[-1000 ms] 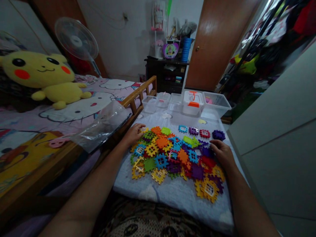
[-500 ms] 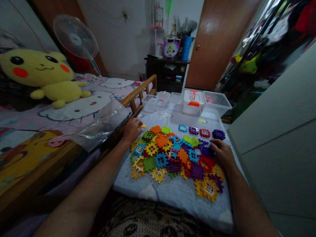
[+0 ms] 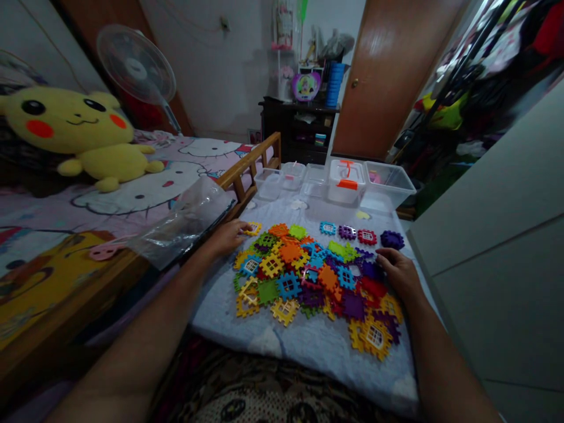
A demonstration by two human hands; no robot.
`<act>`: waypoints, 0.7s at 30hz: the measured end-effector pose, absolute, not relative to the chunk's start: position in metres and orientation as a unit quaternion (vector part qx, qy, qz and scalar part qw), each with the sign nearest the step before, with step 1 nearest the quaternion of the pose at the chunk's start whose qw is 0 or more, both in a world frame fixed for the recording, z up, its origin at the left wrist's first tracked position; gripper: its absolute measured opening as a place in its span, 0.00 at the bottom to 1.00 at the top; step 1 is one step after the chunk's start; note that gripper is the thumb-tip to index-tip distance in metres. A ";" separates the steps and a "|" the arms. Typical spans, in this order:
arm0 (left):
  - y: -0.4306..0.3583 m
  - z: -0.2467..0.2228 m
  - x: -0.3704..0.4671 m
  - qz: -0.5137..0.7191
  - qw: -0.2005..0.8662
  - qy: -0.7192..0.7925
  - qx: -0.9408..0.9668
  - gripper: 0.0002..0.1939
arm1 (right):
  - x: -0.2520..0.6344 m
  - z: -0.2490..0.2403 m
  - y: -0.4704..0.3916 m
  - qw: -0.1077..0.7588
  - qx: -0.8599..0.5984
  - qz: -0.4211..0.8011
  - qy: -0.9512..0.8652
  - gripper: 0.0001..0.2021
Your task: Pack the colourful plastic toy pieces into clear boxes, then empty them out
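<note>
My left hand point(image 3: 231, 235) is at the far left of the cloth-covered table, its fingers pressed on a yellow window tile point(image 3: 253, 228). Beside the right end of the heap, my right hand point(image 3: 393, 265) rests with curled fingers near a dark blue tile point(image 3: 372, 271); whether it grips anything is hidden. Between the hands spreads a heap of notched plastic tiles, among them an orange one point(image 3: 289, 253) and a purple one point(image 3: 353, 305). Behind the heap lie a blue window tile point(image 3: 328, 227), a purple one point(image 3: 347, 232), a red one point(image 3: 367, 237) and a dark purple stack point(image 3: 392, 239).
Clear plastic boxes point(image 3: 268, 185) line the table's far edge, one with an orange-handled lid point(image 3: 346, 175). A wooden bed rail point(image 3: 247, 160) borders the left side, with a plastic bag point(image 3: 183, 223) beside it. A white cabinet point(image 3: 497, 235) stands right.
My left hand has shifted slightly left and flattened, and the yellow window tile under its fingertips now shows more fully. My right hand has stayed nearly still.
</note>
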State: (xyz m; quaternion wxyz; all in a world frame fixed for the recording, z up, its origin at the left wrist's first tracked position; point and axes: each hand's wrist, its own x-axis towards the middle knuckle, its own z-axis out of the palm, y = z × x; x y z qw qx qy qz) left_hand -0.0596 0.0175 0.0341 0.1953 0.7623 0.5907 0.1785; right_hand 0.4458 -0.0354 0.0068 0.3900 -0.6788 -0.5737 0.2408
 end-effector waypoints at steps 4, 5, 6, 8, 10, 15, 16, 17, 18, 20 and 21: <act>0.000 0.045 -0.071 0.145 0.273 0.558 0.770 0.21 | 0.446 0.007 -0.036 0.391 -0.678 0.244 -0.573 0.20; -0.004 0.047 -0.072 0.132 0.297 0.551 0.768 0.22 | 0.446 0.006 -0.036 0.391 -0.678 0.245 -0.573 0.20; -0.007 0.048 -0.072 0.121 0.317 0.546 0.766 0.22 | 0.446 0.006 -0.035 0.392 -0.678 0.245 -0.571 0.20; -0.013 0.049 -0.069 0.104 0.344 0.542 0.759 0.22 | 0.446 0.005 -0.035 0.395 -0.678 0.248 -0.568 0.20; -0.016 0.049 -0.064 0.094 0.362 0.547 0.749 0.22 | 0.446 0.005 -0.035 0.397 -0.677 0.251 -0.567 0.20; -0.016 0.051 -0.059 0.104 0.397 0.548 0.729 0.20 | 0.445 0.007 -0.036 0.389 -0.682 0.255 -0.565 0.21; -0.014 0.053 -0.060 0.109 0.396 0.544 0.732 0.19 | 0.445 0.008 -0.036 0.387 -0.683 0.255 -0.564 0.21; -0.013 0.056 -0.062 0.113 0.388 0.542 0.737 0.17 | 0.445 0.008 -0.037 0.385 -0.684 0.255 -0.565 0.22; -0.011 0.059 -0.063 0.118 0.375 0.542 0.743 0.15 | 0.445 0.008 -0.037 0.384 -0.684 0.256 -0.565 0.22; -0.009 0.065 -0.063 0.138 0.336 0.549 0.753 0.11 | 0.445 0.007 -0.036 0.385 -0.683 0.255 -0.566 0.22; -0.008 0.067 -0.062 0.157 0.309 0.559 0.753 0.10 | 0.445 0.007 -0.036 0.387 -0.682 0.256 -0.566 0.22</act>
